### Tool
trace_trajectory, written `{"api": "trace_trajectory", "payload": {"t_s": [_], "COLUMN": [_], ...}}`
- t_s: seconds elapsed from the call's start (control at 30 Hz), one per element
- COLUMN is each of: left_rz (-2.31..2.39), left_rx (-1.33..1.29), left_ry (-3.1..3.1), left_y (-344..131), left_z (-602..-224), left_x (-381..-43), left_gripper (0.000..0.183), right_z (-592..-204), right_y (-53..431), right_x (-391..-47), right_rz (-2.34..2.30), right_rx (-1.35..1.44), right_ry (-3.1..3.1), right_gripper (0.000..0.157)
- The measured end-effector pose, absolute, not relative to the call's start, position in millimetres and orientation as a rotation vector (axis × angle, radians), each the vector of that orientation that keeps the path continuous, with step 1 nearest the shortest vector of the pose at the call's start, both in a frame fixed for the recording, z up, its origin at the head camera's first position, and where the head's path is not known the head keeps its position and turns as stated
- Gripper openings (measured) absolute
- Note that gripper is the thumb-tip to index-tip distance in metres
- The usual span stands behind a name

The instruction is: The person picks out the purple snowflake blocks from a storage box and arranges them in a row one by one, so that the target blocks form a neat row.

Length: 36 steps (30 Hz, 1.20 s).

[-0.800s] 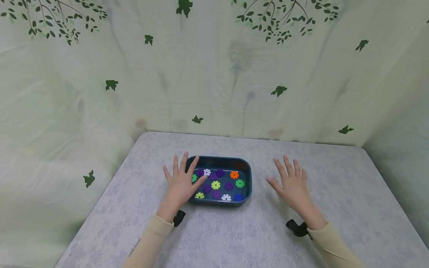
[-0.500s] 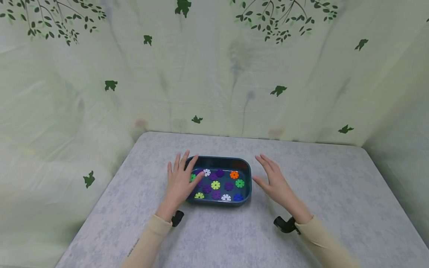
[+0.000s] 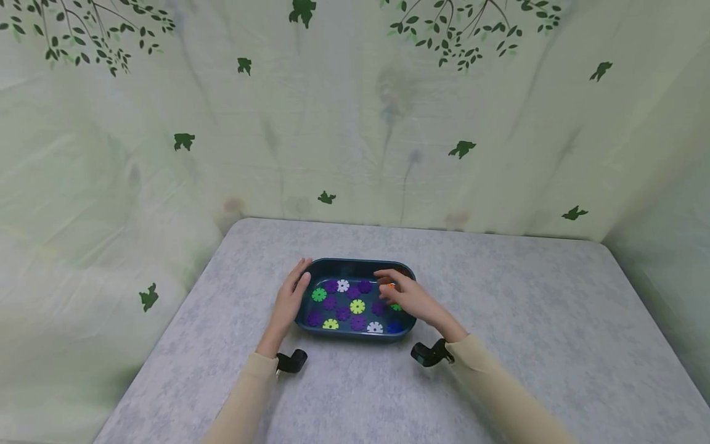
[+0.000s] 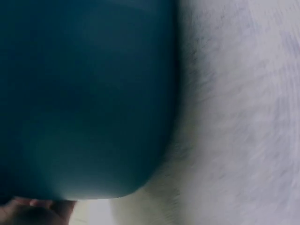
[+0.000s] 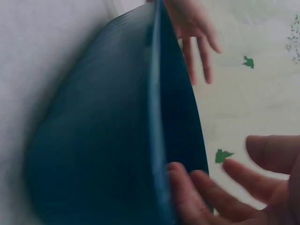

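A dark blue-green rectangular tray holds several flat, notched plastic discs. Most are purple; others are yellow-green, white, green, and blue. My left hand lies along the tray's left end, its fingers fairly straight. Over the right part of the tray, my right hand hangs with loosely bent fingers, partly covering an orange disc. Nothing shows between the right hand's fingers in the right wrist view. The tray's outer wall fills much of the left wrist view.
The tray stands on a grey mottled table. Behind the table hangs a pale green curtain with leaf prints. Each wrist carries a small black camera, such as the right wrist's camera.
My right hand has swung left from beside the tray to over its right part, its fingers bending. My left hand has drawn left off the discs to the tray's left end.
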<state>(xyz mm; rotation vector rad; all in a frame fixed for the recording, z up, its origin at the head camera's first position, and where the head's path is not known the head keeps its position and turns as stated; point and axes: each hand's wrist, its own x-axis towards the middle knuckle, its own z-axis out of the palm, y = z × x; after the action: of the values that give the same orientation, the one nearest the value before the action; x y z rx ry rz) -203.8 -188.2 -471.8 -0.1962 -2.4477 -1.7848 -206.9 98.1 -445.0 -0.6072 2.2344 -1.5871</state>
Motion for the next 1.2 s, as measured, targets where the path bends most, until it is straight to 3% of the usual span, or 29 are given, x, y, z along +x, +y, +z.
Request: {"api": "trace_trajectory", "payload": {"t_s": [0.17, 0.63, 1.2], "left_rz": [-2.066, -2.239, -2.225], "left_rx": [-0.173, -0.076, -0.098], "left_ry": [-2.341, -2.279, -2.277], "left_y": [-190.3, -192.7, -198.9], "left_z": [-465.3, -467.9, -485.9], "left_x": [-198.9, -196.6, -202.4], "left_gripper": [0.045, 0.044, 0.044], "right_z": [-440.5, -444.2, -458.7], "right_y": [88.7, 70.8, 62.8], "right_x": [-212.5, -222.8, -219.4], "right_rz": [-1.504, -1.26, -1.305], "right_rx": [-0.462, -0.224, -0.366], "right_ry": [2.18, 2.243, 2.371], "right_gripper": [0.038, 0.029, 0.005]}}
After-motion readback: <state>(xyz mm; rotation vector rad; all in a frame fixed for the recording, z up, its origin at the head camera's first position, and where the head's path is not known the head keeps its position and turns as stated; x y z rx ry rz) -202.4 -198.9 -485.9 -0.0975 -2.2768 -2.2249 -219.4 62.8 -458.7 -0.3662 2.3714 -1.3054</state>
